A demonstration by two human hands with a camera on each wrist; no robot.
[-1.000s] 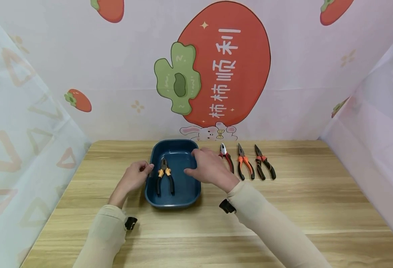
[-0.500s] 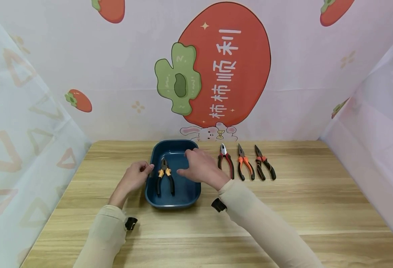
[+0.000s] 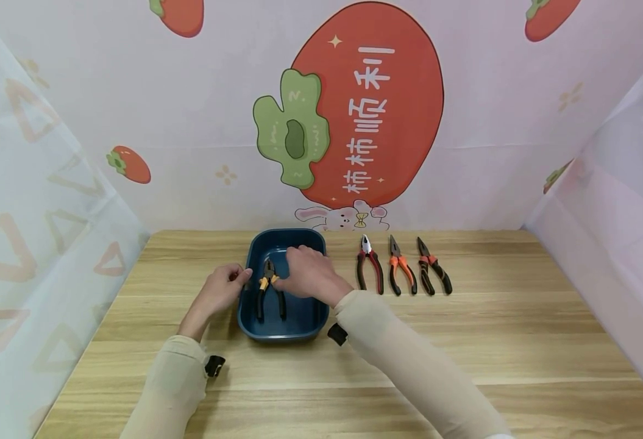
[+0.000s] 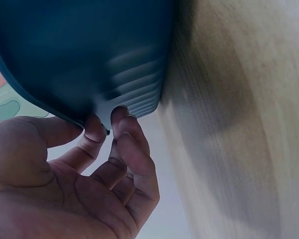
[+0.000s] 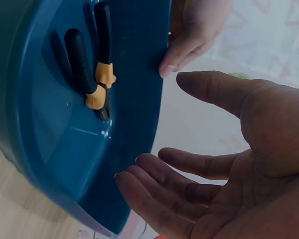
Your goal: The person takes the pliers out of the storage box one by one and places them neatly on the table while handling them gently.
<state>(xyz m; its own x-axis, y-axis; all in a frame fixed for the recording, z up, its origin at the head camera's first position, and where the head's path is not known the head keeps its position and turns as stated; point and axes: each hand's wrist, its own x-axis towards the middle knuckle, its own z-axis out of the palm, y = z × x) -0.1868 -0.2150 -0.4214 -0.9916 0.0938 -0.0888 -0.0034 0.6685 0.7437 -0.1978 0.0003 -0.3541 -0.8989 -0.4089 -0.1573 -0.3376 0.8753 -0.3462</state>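
A blue plastic tub (image 3: 306,329) stands on the wooden table, and combination pliers (image 3: 264,284) with black and yellow handles lie inside it. My left hand (image 3: 223,288) pinches the tub's left rim between thumb and index finger, the other fingers curling beside the ribbed outer wall in the left wrist view. Over the tub is my right hand (image 3: 311,274), its thumb overlapping the pliers' yellow grip in the head view. From the right wrist, that hand (image 5: 209,164) shows relaxed, spread fingers with nothing between them, apart from the pliers (image 5: 93,97).
Right of the tub, three more pliers lie in a row: a red-and-black pair (image 3: 369,265), an orange-and-black pair (image 3: 401,268) and a black pair with red bands (image 3: 433,268). Printed cloth (image 3: 480,122) walls in the back and sides of the table (image 3: 497,341).
My right hand has moved left from the tub's right rim to over the pliers inside, uncovering the red-and-black pair. The left hand keeps its pinch on the rim.
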